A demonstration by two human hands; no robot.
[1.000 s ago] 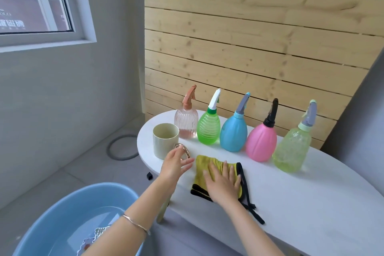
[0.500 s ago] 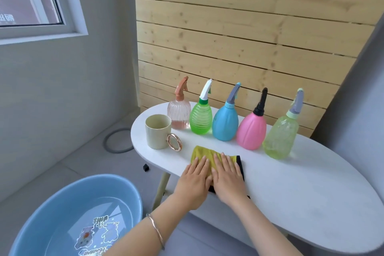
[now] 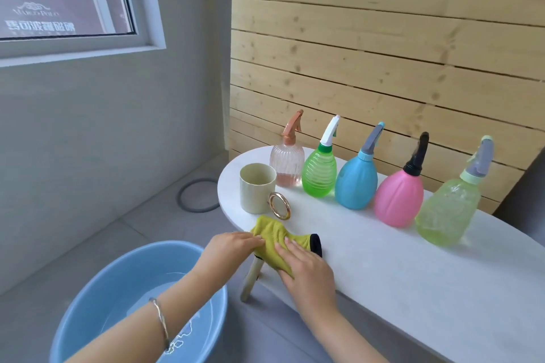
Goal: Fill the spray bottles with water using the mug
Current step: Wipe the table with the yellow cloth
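Several spray bottles stand in a row at the back of the white oval table [image 3: 413,268]: clear pink [image 3: 286,163], green [image 3: 319,172], blue [image 3: 356,183], pink [image 3: 398,196] and pale green [image 3: 446,209]. A cream mug [image 3: 257,188] with a gold ring handle stands left of them. A yellow-green cloth [image 3: 272,237] lies at the table's front edge, partly hanging over it. My left hand [image 3: 231,246] pinches the cloth's left side. My right hand [image 3: 306,270] lies flat on the cloth, fingers straight.
A blue basin [image 3: 88,303] with water sits on the grey floor at the lower left, under my left arm. A grey hose ring [image 3: 196,194] lies on the floor by the wall. Wooden planks back the table.
The cloth has been dragged toward the table's front edge and bunched. My left hand went from the mug's handle to the cloth's left side; my right hand stayed on the cloth.
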